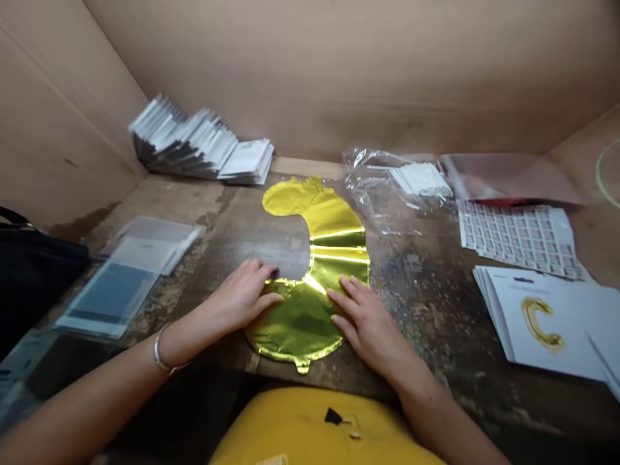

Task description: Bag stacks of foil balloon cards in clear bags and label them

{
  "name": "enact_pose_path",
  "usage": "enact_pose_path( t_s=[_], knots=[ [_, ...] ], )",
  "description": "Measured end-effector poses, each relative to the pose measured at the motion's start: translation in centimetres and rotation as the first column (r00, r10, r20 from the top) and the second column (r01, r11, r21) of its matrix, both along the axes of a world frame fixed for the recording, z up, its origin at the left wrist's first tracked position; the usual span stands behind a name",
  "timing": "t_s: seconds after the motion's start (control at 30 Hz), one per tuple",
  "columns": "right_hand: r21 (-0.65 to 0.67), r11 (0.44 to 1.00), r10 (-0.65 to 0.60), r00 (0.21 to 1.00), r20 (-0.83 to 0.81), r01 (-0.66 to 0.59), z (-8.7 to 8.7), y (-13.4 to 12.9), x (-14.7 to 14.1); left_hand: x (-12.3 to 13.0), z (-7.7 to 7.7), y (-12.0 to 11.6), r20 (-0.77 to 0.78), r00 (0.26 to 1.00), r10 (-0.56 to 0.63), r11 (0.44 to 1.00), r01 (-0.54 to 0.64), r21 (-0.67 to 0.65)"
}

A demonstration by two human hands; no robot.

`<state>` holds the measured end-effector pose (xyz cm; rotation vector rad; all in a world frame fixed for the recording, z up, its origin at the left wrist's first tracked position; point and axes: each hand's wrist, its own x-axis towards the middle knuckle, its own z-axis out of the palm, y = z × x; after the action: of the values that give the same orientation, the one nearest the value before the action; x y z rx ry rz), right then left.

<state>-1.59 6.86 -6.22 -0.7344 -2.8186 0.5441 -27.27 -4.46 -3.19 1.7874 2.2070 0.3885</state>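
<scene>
the left hand (239,298) lies open and flat, its fingertips resting on the inner edge of a gold foil balloon (303,320) shaped like the letter c, not gripping it. the right hand (364,318) is open too, its fingers spread over the other side of the balloon, nothing clenched. set on either side of the lower curve like this, the hands seem to be pressing the foil down, which would explain why neither closes. the balloon lies flat on a worn wooden table (426,323), directly in front of the person and within reach of both hands, its open curve facing left. a bracelet (162,349) circles the left wrist. to the right sit a stack of printed cards (537,323) showing a gold c and a sheet of small labels (516,239), with a clear plastic bag (387,187) farther back. clear sleeves (130,278) lie to the left, and a row of packets (198,142) leans near the cardboard wall (339,64).
</scene>
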Motion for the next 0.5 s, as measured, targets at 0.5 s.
enact_pose_path(
  t_s=[0.5],
  knots=[
    [-0.049,0.997,0.060,0.988,-0.139,-0.067,3.0,0.4,2.3,1.3,-1.0,0.1,0.587,0.755,0.292,0.956,-0.234,-0.175]
  ],
)
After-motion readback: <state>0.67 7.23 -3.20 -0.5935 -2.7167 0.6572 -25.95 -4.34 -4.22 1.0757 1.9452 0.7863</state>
